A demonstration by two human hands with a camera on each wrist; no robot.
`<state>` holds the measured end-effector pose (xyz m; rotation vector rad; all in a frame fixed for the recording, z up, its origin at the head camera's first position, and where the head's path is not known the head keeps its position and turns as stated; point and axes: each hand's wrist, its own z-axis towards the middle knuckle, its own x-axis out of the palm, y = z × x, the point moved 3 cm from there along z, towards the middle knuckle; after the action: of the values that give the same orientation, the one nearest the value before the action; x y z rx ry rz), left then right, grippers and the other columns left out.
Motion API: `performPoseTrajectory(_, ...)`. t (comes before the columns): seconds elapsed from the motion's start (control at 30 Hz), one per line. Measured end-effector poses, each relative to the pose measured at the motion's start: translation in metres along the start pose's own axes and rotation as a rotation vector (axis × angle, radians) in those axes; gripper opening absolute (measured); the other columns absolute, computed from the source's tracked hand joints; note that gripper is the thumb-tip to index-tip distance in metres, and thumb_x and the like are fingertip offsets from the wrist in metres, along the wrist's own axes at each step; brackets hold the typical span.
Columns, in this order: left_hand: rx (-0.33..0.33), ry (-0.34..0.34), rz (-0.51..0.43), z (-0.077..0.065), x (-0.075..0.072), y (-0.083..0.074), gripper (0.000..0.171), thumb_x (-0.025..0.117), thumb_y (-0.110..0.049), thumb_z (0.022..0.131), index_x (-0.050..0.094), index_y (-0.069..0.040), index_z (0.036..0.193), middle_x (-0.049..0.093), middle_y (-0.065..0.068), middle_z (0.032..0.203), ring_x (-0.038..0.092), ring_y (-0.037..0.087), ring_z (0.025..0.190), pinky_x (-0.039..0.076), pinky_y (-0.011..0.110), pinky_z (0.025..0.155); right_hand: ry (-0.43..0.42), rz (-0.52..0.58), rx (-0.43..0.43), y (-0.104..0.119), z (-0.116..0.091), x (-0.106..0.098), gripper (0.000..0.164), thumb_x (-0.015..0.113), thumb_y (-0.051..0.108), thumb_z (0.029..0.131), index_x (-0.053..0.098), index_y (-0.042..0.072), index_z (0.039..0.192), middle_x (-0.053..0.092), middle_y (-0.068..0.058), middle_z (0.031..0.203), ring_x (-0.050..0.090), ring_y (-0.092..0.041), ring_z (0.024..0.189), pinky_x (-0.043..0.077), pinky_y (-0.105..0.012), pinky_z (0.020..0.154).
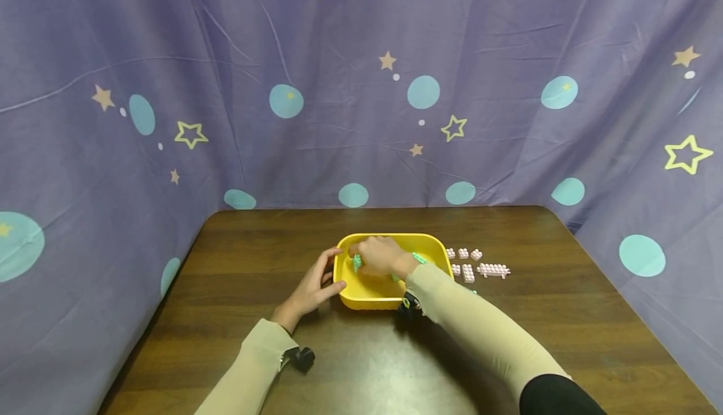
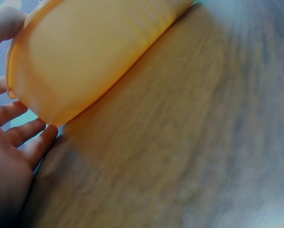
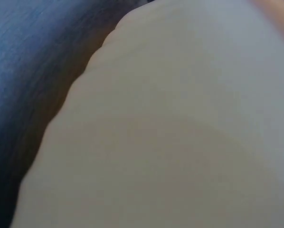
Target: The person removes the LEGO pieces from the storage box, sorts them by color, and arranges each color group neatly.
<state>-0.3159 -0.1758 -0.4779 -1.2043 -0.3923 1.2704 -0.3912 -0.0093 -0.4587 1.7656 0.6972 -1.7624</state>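
A yellow plastic tub [image 1: 373, 304] stands on the brown table. My left hand [image 1: 309, 284] lies against its left end, with the thumb at the near corner and the fingers spread along the end wall. In the left wrist view, the fingers [image 2: 25, 135] touch the outside of the tub [image 2: 80, 61] low down. My right hand [image 1: 380, 254] reaches over the near wall into the tub, fingers bent down and pinching a small green toy brick [image 1: 357, 262]. Another green brick piece [image 1: 419, 257] lies near the right wrist. A pale, wavy-edged surface [image 3: 146, 133] fills the right wrist view, hiding that hand.
Several pale pink toy bricks [image 1: 468, 273] lie right of the tub, among them a long studded piece [image 1: 494, 269]. A small green bit [image 1: 473, 292] shows beside the right sleeve. A purple curtain [image 1: 339, 38] hangs behind the table [image 1: 271, 226].
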Motion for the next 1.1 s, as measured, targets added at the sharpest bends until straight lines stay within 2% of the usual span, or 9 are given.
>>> performPoseTrajectory(0.23, 0.001, -0.01, -0.003, 0.0, 0.004, 0.032, 0.068, 0.062, 0.007, 0.088, 0.026, 0.007, 0.145, 0.028, 0.031, 0.149, 0.037, 0.053, 0.131, 0.041, 0.063, 0.099, -0.012, 0.088, -0.008, -0.003, -0.005, -0.006, 0.034, 0.074, 0.024, 0.08, 0.07, 0.023, 0.113, 0.072, 0.007, 0.107, 0.067, -0.016, 0.089, 0.056, -0.034, 0.07)
performPoseTrajectory(0.47, -0.013, -0.032, 0.004, -0.001, 0.001, 0.039, 0.066, 0.065, 0.001, 0.089, 0.029, -0.001, 0.145, 0.032, 0.022, 0.15, 0.039, 0.044, 0.135, 0.043, 0.058, 0.102, -0.059, 0.164, -0.024, -0.006, -0.014, -0.019, 0.037, 0.076, 0.029, 0.081, 0.069, 0.021, 0.116, 0.071, 0.007, 0.103, 0.066, -0.014, 0.086, 0.056, -0.033, 0.071)
performPoseTrajectory(0.6, 0.005, -0.028, 0.006, 0.0, 0.002, 0.036, 0.067, 0.063, 0.005, 0.088, 0.027, 0.004, 0.145, 0.031, 0.027, 0.149, 0.038, 0.048, 0.134, 0.042, 0.061, 0.1, -0.091, 0.19, -0.005, -0.01, -0.023, -0.03, 0.04, 0.077, 0.033, 0.081, 0.069, 0.02, 0.119, 0.071, 0.006, 0.11, 0.067, -0.015, 0.09, 0.057, -0.036, 0.073)
performPoseTrajectory(0.8, 0.0, 0.002, -0.008, 0.001, 0.001, 0.009, 0.066, 0.061, 0.009, 0.087, 0.024, 0.015, 0.142, 0.028, 0.037, 0.147, 0.034, 0.056, 0.132, 0.041, 0.064, 0.099, -0.119, 0.227, 0.032, -0.019, -0.04, -0.046, 0.044, 0.078, 0.033, 0.08, 0.068, 0.021, 0.121, 0.07, 0.005, 0.115, 0.066, -0.017, 0.091, 0.056, -0.04, 0.072)
performPoseTrajectory(0.93, 0.021, -0.018, 0.013, 0.0, 0.002, 0.018, 0.065, 0.063, 0.005, 0.088, 0.027, 0.011, 0.142, 0.03, 0.033, 0.147, 0.038, 0.054, 0.13, 0.044, 0.061, 0.098, -0.146, 0.224, 0.051, -0.029, -0.055, -0.057, 0.043, 0.078, 0.034, 0.08, 0.069, 0.021, 0.12, 0.07, 0.005, 0.117, 0.065, -0.018, 0.09, 0.054, -0.038, 0.068)
performPoseTrajectory(1.03, 0.027, -0.019, 0.016, -0.001, 0.002, 0.016, 0.066, 0.064, 0.003, 0.088, 0.028, 0.011, 0.142, 0.03, 0.034, 0.146, 0.039, 0.053, 0.13, 0.045, 0.061, 0.097, -0.176, 0.209, 0.049, -0.039, -0.067, -0.065, 0.041, 0.077, 0.033, 0.081, 0.069, 0.021, 0.12, 0.07, 0.005, 0.118, 0.067, -0.018, 0.093, 0.055, -0.037, 0.069)
performPoseTrajectory(1.1, 0.01, -0.013, 0.006, 0.0, 0.0, 0.008, 0.065, 0.064, 0.005, 0.087, 0.028, 0.014, 0.141, 0.028, 0.036, 0.146, 0.038, 0.055, 0.13, 0.043, 0.064, 0.097, -0.197, 0.201, 0.05, -0.044, -0.077, -0.071, 0.041, 0.076, 0.033, 0.082, 0.069, 0.021, 0.12, 0.069, 0.005, 0.119, 0.067, -0.018, 0.097, 0.056, -0.039, 0.072)
